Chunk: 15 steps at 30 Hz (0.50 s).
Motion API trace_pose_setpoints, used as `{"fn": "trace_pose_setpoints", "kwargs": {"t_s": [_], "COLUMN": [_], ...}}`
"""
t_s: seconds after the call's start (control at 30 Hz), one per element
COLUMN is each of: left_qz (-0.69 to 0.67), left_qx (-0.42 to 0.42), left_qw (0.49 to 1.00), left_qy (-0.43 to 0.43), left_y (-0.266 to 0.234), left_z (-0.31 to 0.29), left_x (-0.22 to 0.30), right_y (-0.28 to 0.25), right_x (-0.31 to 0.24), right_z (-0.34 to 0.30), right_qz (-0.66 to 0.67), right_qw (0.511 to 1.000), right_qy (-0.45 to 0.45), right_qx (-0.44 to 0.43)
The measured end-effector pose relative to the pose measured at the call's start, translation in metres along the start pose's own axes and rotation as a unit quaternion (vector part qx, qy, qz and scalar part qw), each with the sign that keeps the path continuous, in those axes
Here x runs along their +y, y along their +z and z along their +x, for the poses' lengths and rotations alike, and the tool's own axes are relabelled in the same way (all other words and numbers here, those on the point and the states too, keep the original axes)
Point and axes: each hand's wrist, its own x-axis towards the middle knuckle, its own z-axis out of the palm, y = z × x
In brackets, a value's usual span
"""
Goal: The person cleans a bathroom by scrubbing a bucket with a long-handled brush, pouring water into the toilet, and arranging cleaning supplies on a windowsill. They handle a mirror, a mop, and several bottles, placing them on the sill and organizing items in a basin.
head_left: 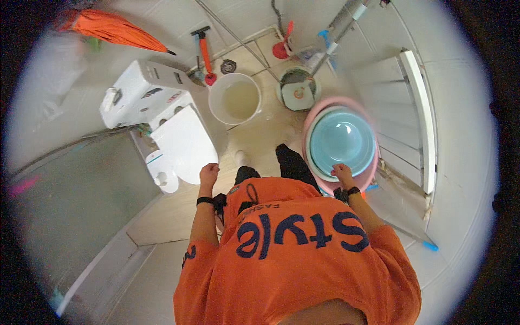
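Orange shirt (292,265) fills my foreground.
Left hand (209,174), curled, sits beside the toilet lid (184,142), slanting lower-right lengthwise; right hand (342,173), curled, overlaps the upward-opening blue basin (343,141); I can't tell if either grips.

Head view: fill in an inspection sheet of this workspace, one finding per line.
Surface: beige tiled floor.
Things at hand: light blue round plastic basin, nested inside a larger pink plastic basin; white toilet lid, down.
Clutter: round white plastic bucket with what looks like cloudy liquid; folded orange fabric umbrella.
Hands: left hand curled, near the lid's edge; right hand curled, at the blue basin's near rim, contact unclear; nothing seen held.
Cables: one dark cord-like strand by the far wall, kind unclear.
Surroundings: white slatted panel at right.
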Motion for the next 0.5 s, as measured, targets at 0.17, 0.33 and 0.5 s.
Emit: {"fn": "trace_pose_setpoints", "kwargs": {"t_s": [0.17, 0.33, 0.5], "left_qz": [-0.053, -0.11, -0.275], "left_qx": [-0.007, -0.009, 0.0], "left_qw": [0.998, 0.992, 0.95], "left_qy": [-0.037, -0.063, -0.149], "left_y": [0.003, 0.005, 0.004], "left_z": [-0.01, -0.033, -0.055], "left_x": [-0.068, -0.156, -0.242], "right_y": [0.025, 0.072, 0.139], "right_x": [0.018, 0.032, 0.024], "right_z": [-0.008, -0.032, -0.064], "right_qz": [-0.167, -0.156, -0.28], "right_qw": [0.983, 0.987, 0.958], "right_qy": [-0.077, 0.016, 0.004], "right_qx": [-0.021, -0.027, -0.066]}}
